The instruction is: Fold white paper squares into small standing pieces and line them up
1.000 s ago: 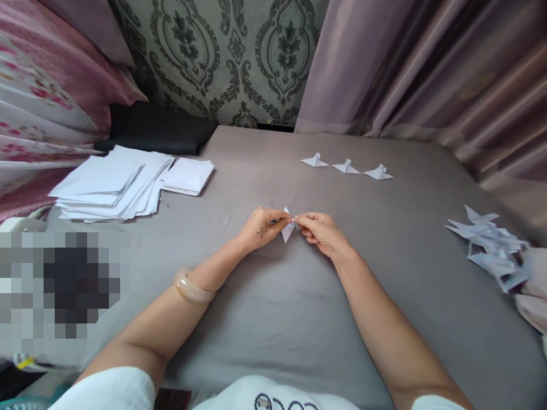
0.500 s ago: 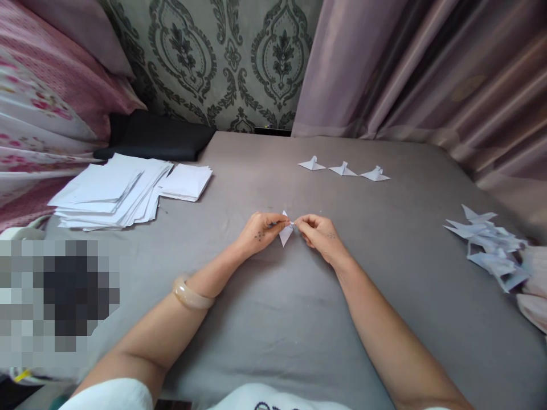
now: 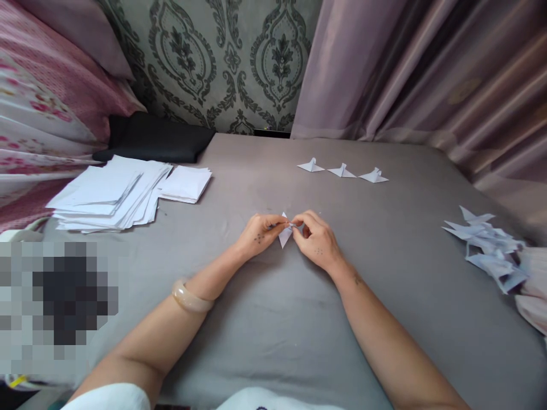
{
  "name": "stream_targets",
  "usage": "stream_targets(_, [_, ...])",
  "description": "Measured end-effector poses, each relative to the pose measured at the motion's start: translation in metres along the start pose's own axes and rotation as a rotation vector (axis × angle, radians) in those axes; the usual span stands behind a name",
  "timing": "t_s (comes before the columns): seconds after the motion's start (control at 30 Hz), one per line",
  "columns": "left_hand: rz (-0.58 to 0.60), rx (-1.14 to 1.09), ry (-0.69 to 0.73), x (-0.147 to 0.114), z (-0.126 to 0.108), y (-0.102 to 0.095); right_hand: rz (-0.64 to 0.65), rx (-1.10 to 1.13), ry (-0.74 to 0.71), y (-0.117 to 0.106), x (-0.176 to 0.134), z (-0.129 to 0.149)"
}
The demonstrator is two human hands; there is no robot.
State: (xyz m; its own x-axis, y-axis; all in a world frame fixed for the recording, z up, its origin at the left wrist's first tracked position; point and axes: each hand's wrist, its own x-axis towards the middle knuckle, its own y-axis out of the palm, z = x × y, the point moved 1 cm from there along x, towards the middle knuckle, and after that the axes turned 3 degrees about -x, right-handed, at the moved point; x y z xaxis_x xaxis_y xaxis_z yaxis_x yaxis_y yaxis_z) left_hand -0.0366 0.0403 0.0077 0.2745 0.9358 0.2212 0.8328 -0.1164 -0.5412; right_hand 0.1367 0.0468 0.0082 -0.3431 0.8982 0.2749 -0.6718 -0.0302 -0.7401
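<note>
A small white paper crane (image 3: 285,237) is held just above the grey cloth, in the middle of the view. My left hand (image 3: 260,234) pinches it from the left between thumb and fingers. From the right, my right hand (image 3: 317,239) closes thumb and forefinger on its near-side tip. The fingers cover much of the folded middle; one pointed wing shows below them and a tip above.
Three folded paper cranes (image 3: 342,171) stand in a row at the back. A heap of paper cranes (image 3: 491,242) lies far right. On the left are a stack of white paper sheets (image 3: 102,188), a smaller pile of paper squares (image 3: 186,183) and a black folded item (image 3: 158,136).
My right hand has turned at the wrist and shifted slightly left, closer to my left hand. The left hand keeps its pinch on the paper crane.
</note>
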Motion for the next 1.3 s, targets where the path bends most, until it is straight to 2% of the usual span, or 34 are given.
stream_targets(0.23, [-0.014, 0.015, 0.0, -0.0003, -0.0004, 0.0005, -0.017, -0.115, -0.057, 0.0007, -0.002, 0.0008])
stream_targets(0.57, [0.012, 0.004, -0.012, 0.0006, -0.0004, 0.0003, -0.031, -0.157, -0.046, 0.0025, -0.002, 0.0004])
stream_targets(0.77, [0.017, 0.001, 0.04, 0.0017, -0.0002, 0.0004, -0.039, -0.048, -0.007, 0.0058, 0.0003, -0.0011])
stream_targets(0.93, [-0.028, 0.015, 0.072, 0.0013, 0.001, 0.0014, -0.047, 0.094, 0.05, 0.0077, 0.0026, -0.0056])
stream_targets(1.13, [-0.074, 0.065, 0.052, 0.0011, 0.0033, 0.0015, -0.076, 0.136, 0.018, 0.0078, 0.0031, -0.0057])
stream_targets(1.3, [-0.063, 0.06, 0.025, 0.0014, 0.0027, 0.001, -0.071, 0.139, 0.006, 0.0065, 0.0038, -0.0054])
